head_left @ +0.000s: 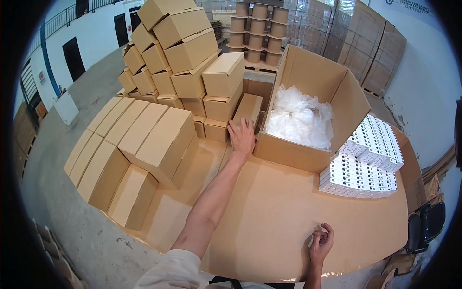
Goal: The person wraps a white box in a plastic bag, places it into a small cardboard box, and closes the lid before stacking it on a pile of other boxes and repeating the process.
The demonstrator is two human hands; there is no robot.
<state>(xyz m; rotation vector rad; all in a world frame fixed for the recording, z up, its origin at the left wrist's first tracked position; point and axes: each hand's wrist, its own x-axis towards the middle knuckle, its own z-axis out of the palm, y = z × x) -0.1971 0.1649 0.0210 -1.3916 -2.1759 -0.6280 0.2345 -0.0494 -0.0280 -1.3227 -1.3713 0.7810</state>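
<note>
My left hand reaches forward across the table, its fingers bent over the near end of a long brown cardboard box. That box sits between stacked closed cartons and a large open carton; its lower part is hidden by my hand. Clear crumpled plastic bags fill part of the large carton. Low over the table's right front, my right hand is apart from the boxes with its fingers curled in; whether anything small is between them cannot be made out.
Closed brown boxes line the table's left side, and more are piled high behind. White printed small boxes stand stacked at right. The brown tabletop has a curved front edge. Cardboard spools and wrapped cartons stand beyond; a black chair is at right.
</note>
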